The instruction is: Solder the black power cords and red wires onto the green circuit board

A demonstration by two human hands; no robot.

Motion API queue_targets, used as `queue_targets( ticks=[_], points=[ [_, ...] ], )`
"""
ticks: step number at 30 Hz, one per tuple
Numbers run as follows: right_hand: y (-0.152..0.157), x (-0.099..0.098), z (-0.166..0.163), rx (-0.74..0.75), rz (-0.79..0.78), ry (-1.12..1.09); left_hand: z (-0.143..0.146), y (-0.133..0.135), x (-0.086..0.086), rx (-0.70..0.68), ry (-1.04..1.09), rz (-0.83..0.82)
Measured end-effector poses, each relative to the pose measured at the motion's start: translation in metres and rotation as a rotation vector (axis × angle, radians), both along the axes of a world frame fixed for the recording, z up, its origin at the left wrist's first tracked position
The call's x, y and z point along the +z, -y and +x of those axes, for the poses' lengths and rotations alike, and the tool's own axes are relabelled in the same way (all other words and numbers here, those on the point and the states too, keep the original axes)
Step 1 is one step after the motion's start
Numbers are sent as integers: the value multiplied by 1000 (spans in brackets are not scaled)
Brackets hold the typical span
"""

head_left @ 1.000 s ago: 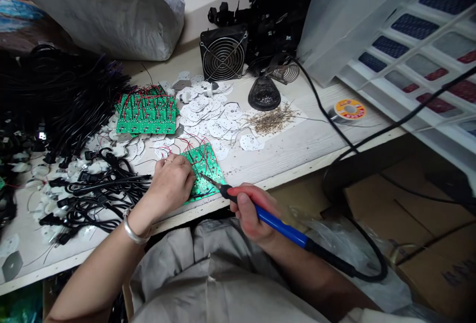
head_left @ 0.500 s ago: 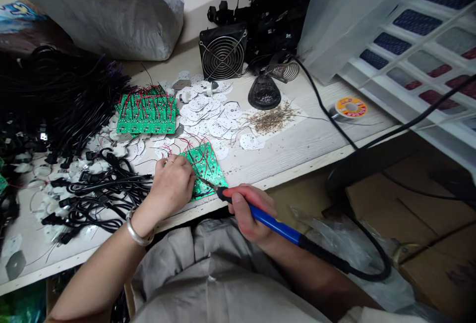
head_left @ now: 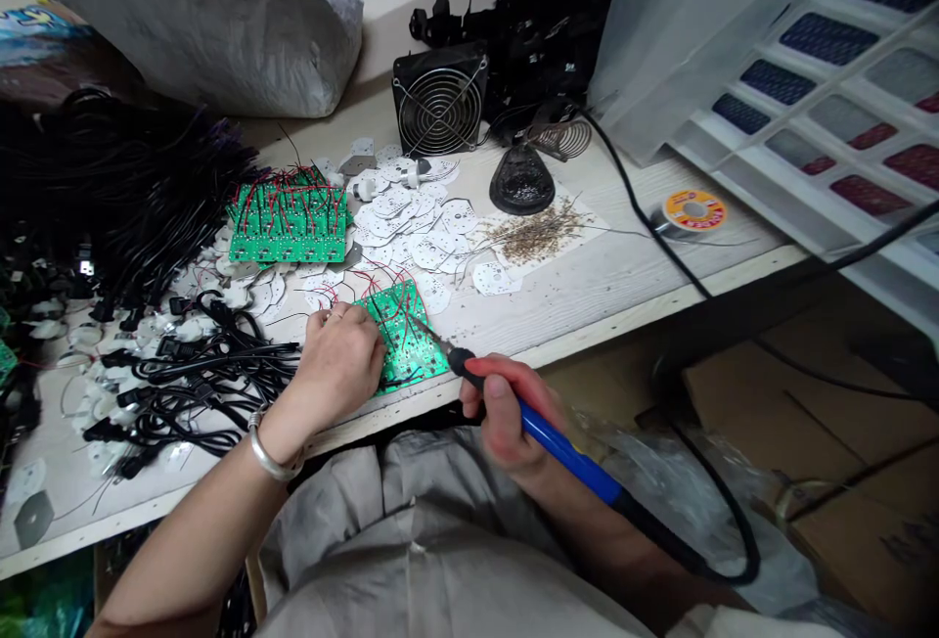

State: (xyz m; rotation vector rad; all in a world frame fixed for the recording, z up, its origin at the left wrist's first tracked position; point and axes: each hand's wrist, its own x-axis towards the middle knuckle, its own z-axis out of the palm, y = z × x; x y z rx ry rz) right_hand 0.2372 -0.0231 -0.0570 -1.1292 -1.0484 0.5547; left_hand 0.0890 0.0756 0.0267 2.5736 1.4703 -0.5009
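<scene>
A green circuit board [head_left: 411, 359] with thin red and black wires lies at the table's front edge. My left hand [head_left: 338, 359] rests at the board's left side with curled fingers; what they pinch is hidden. In my right hand [head_left: 510, 418] is a blue-handled soldering iron [head_left: 568, 450], its tip over the upper right part of the board. I cannot tell whether the tip touches it. Behind my left hand sits a stack of wired green boards [head_left: 290, 222].
White plates [head_left: 396, 217] cover the table's middle. Black cables [head_left: 212, 379] lie on the left. Toward the back are a fan [head_left: 440, 102] and a soldering iron stand [head_left: 522, 183]. A solder spool [head_left: 690, 212] is at right, beside plastic drawers [head_left: 778, 80]. The iron's cord loops at right.
My right hand and the soldering iron have shifted right, and the tip has moved up and right over the board. My left hand and the board stay nearly still.
</scene>
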Motion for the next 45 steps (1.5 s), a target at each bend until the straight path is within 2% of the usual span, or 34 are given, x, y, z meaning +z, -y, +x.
queue_targets(
  ticks=[6, 20, 30, 33, 36, 38, 40, 42, 45],
  points=[
    [-15, -8, 2, -87, 97, -27, 1, -1, 1, 6, -13, -12],
    [-17, -13, 2, -91, 56, 26, 0, -1, 0, -1, 26, 8],
    [-17, -22, 3, -83, 123, 93, -1, 1, -3, 13, 52, 20],
    [-17, -24, 4, -84, 143, 114, -7, -2, 0, 28, 145, -30],
    [-16, -27, 5, -87, 150, 141, -32, -22, 12, 129, 385, -64],
    [-15, -30, 7, -88, 154, 148, -58, -48, 24, 294, 463, 91],
    [-13, -32, 7, -83, 155, 151, -87, -76, 35, 461, 368, 306],
    [-13, -34, 7, -106, 158, 153, -114, -103, 41, 576, 177, 450],
    [-16, -36, 4, -132, 146, 106, -143, -133, 38, 635, -7, 598]
  ],
)
